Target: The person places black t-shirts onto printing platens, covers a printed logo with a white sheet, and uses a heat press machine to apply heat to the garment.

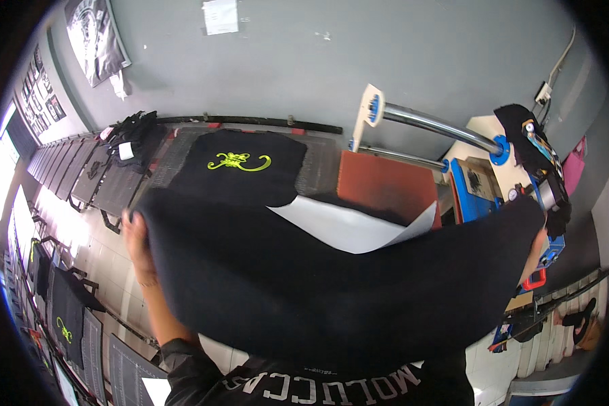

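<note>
A large black fabric piece [318, 284] is stretched wide in front of me, covering most of the lower view. My left hand [137, 245] grips its left edge, fingers curled over the top corner. My right hand [534, 252] holds the right edge and is mostly hidden behind the cloth. Beyond the fabric lies a white sheet [345, 227] on the work surface. Farther back, another black fabric with a yellow-green printed design [240, 162] lies flat on a platen.
An orange-red pad [386, 184] of a heat press sits at right, with metal arms [433, 125] and a blue machine body [477, 186]. Dark frames [81, 169] line the left wall. Black garments hang on racks at lower left [64, 311].
</note>
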A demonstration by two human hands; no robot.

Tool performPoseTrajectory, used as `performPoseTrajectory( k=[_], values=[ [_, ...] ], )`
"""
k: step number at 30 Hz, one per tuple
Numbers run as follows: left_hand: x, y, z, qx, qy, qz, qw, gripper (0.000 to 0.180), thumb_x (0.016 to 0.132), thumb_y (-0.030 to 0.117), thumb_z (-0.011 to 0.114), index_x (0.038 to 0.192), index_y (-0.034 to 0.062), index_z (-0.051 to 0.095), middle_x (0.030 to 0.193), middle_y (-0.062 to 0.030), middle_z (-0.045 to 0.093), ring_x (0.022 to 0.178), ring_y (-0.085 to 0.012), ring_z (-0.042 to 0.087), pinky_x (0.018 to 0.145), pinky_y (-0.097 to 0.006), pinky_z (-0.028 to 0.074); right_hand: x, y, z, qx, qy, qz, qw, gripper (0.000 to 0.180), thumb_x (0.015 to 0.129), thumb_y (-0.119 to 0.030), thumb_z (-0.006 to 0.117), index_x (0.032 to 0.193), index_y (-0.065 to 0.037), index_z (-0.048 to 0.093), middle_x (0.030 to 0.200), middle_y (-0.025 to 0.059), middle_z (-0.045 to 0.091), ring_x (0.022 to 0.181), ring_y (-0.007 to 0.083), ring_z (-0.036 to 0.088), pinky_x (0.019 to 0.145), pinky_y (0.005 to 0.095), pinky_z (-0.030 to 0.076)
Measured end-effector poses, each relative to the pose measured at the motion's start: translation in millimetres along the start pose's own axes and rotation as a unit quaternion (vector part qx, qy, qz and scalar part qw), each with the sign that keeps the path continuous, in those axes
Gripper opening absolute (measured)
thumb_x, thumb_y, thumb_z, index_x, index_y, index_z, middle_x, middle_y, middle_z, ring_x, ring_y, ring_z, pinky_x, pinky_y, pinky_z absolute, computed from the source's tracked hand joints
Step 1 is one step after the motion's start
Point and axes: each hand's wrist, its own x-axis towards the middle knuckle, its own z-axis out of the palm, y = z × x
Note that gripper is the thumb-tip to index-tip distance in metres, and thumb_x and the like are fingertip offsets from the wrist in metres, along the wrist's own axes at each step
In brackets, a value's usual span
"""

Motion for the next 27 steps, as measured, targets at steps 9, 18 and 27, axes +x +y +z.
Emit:
performPoseTrajectory(
  k=[9,18,27],
  values=[
    [272.5,-10.8,-90.8,0.087,-0.031,-0.11,0.99,0.032,0.097,0.028,0.062,0.114,0.001,0.063,0.108,-0.0076,0.067,0.098,-0.0155,0.061,0.09,-0.033,0.047,191.6,223.4,146.2,-0.144,0.063,0.073,0.985,0.022,0.092,-0.028,0.068,0.103,-0.009,0.064,0.097,0.0055,0.066,0.089,0.0174,0.063,0.081,0.0341,0.049],
    [398.5,10.0,-142.2,0.031,-0.097,-0.033,0.994,0.032,0.098,0.03,0.062,0.112,0.0012,0.065,0.107,-0.0059,0.068,0.096,-0.015,0.062,0.09,-0.031,0.047,222.3,272.5,257.1,-0.131,0.043,-0.005,0.99,0.016,0.096,-0.025,0.064,0.096,-0.009,0.062,0.094,0.004,0.065,0.087,0.0154,0.063,0.081,0.0326,0.05],
    [231.6,4.5,-291.2,0.049,-0.024,-0.138,0.989,0.045,0.098,0.025,0.06,0.13,-0.0049,0.053,0.127,-0.0114,0.062,0.114,-0.0179,0.06,0.101,-0.034,0.044,-5.3,275.1,272.8,-0.202,0.193,0.116,0.953,0.046,0.092,-0.018,0.065,0.132,0.0,0.053,0.121,0.0093,0.063,0.11,0.0196,0.061,0.093,0.0353,0.05]
  ],
)
